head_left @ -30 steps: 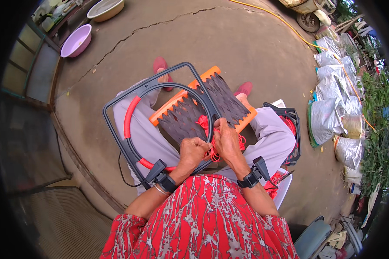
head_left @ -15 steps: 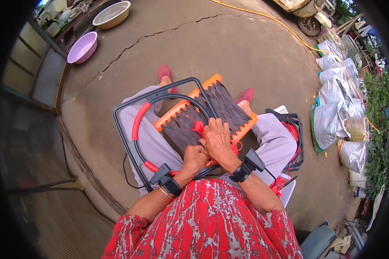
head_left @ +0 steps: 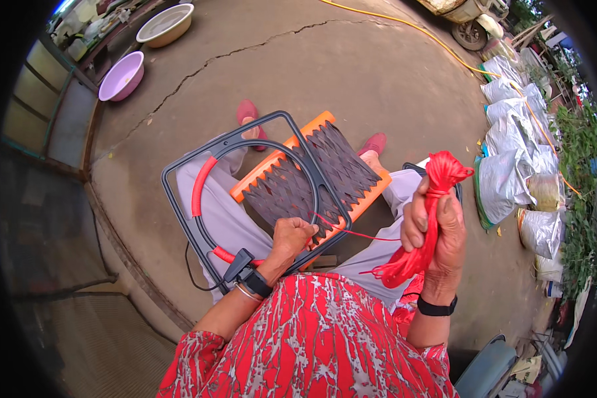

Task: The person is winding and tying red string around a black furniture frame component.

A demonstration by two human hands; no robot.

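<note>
A black square frame (head_left: 168, 189) with a round inner ring lies tilted across my lap. Red cord wraps the ring's left side in two stretches, a longer band (head_left: 202, 187) and a shorter one lower down. My left hand (head_left: 294, 237) pinches the ring's lower right part, where a thin red strand meets it. That strand runs taut to the right, to a bundled hank of red cord (head_left: 431, 225). My right hand (head_left: 436, 229) grips the hank, raised over my right thigh. Beneath the frame is an orange-edged stool (head_left: 348, 142) with a dark woven seat.
A purple basin (head_left: 122, 77) and a cream basin (head_left: 166, 26) stand at the far left. Stuffed white sacks (head_left: 504, 186) line the right side, with a yellow hose (head_left: 438, 38) running past them. A grey-blue tub (head_left: 487, 365) sits at the lower right.
My right hand has pulled away from the ring, up and to the right, carrying the red hank and stretching out the strand. My left hand stays at the ring.
</note>
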